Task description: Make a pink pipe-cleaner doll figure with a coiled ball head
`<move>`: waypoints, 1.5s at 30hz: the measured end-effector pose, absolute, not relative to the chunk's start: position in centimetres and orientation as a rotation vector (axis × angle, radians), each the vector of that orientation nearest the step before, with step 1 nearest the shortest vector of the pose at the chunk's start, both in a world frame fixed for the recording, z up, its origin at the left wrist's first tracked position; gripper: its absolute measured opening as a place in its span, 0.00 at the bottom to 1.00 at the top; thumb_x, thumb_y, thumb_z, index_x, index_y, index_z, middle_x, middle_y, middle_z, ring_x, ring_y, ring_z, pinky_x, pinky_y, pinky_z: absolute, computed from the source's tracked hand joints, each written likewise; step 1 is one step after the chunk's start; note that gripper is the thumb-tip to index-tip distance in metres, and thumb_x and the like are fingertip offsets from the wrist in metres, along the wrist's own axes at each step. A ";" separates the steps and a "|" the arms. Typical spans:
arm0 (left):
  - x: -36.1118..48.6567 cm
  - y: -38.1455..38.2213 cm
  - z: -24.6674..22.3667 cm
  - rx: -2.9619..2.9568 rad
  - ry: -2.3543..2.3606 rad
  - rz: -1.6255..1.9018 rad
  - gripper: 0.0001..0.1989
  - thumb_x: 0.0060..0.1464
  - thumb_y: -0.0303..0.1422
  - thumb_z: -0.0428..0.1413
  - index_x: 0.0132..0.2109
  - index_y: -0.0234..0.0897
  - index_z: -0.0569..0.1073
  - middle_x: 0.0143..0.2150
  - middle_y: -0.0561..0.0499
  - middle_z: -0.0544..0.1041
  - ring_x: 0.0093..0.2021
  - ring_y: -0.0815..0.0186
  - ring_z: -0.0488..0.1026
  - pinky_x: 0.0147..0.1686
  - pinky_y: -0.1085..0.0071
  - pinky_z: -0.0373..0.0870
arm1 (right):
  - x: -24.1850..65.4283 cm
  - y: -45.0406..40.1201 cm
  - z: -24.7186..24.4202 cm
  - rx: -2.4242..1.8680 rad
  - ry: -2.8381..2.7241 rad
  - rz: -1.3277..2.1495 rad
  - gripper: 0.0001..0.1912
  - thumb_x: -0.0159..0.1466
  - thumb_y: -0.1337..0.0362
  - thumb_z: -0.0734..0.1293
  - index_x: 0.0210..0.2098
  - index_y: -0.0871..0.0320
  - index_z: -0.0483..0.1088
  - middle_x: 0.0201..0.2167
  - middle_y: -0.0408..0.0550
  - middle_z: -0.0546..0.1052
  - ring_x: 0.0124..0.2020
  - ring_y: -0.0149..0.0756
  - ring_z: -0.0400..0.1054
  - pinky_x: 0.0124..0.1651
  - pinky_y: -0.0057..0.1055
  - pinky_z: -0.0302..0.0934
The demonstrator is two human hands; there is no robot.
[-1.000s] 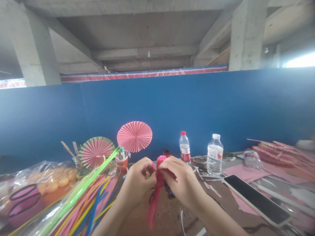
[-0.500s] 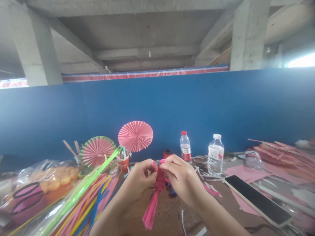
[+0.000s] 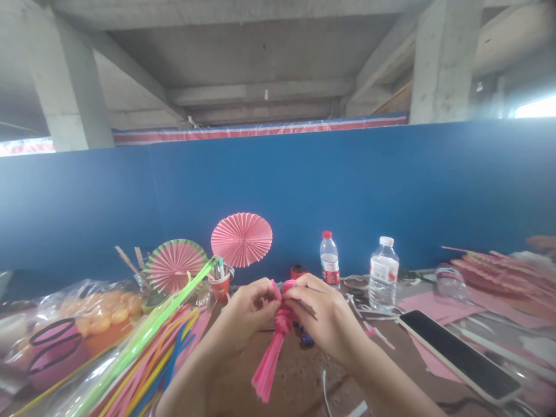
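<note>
Pink pipe cleaners [image 3: 270, 365], bundled and wound round near the top, hang between my two hands above the brown tabletop [image 3: 234, 388]. My left hand [image 3: 252, 307] pinches a pink loop at the top of the bundle from the left. On the other side my right hand [image 3: 319, 307] has its fingers closed on the top of the same bundle. Straight loose ends fan downward below the wound part. The fingertips hide part of the topmost loops.
To the left lie bright pipe cleaners [image 3: 174, 353] and a plastic bag of orange balls [image 3: 104, 307]. Behind stand folded paper fans [image 3: 241, 240] and a marker cup [image 3: 219, 286]. A red-capped bottle [image 3: 330, 263], a white-capped bottle [image 3: 384, 275] and a phone [image 3: 458, 356] are right, before a blue partition [image 3: 304, 185].
Both hands keep their hold at the top of the pink bundle. Its wound part shows more openly between the fingers now. The whole view has shifted slightly.
</note>
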State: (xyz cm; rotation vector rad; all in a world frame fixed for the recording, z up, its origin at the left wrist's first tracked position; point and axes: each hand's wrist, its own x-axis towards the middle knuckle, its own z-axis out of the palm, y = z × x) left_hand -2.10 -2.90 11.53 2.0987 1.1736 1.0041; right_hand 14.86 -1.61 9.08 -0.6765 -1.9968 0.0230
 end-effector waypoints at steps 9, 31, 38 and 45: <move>-1.7 -3.2 11.9 2.144 1.111 1.094 0.06 0.52 0.25 0.47 0.28 0.38 0.65 0.28 0.55 0.67 0.32 0.67 0.64 0.33 0.73 0.60 | 14.6 -1.8 9.0 -0.719 -1.943 0.014 0.12 0.63 0.72 0.58 0.30 0.57 0.71 0.29 0.46 0.71 0.30 0.32 0.64 0.33 0.27 0.59; -0.9 -2.5 10.7 1.779 1.164 1.152 0.08 0.44 0.30 0.57 0.35 0.38 0.69 0.29 0.53 0.74 0.30 0.65 0.72 0.30 0.70 0.67 | 14.0 -1.5 8.3 -0.739 -1.731 0.130 0.08 0.60 0.73 0.62 0.31 0.57 0.72 0.30 0.46 0.74 0.31 0.33 0.68 0.36 0.27 0.62; -0.8 -2.4 10.2 2.037 1.277 1.204 0.08 0.46 0.26 0.51 0.36 0.39 0.70 0.33 0.52 0.74 0.32 0.65 0.72 0.32 0.71 0.67 | 14.0 -1.6 8.3 -0.770 -1.684 0.150 0.07 0.60 0.70 0.61 0.33 0.57 0.71 0.29 0.46 0.74 0.31 0.34 0.68 0.34 0.28 0.62; -0.9 -2.2 10.0 2.132 1.357 1.216 0.12 0.43 0.24 0.52 0.37 0.40 0.70 0.34 0.52 0.74 0.34 0.64 0.71 0.33 0.71 0.66 | 14.0 -1.9 8.8 -0.828 -1.483 0.608 0.04 0.59 0.65 0.63 0.30 0.57 0.70 0.26 0.44 0.75 0.23 0.32 0.68 0.25 0.26 0.63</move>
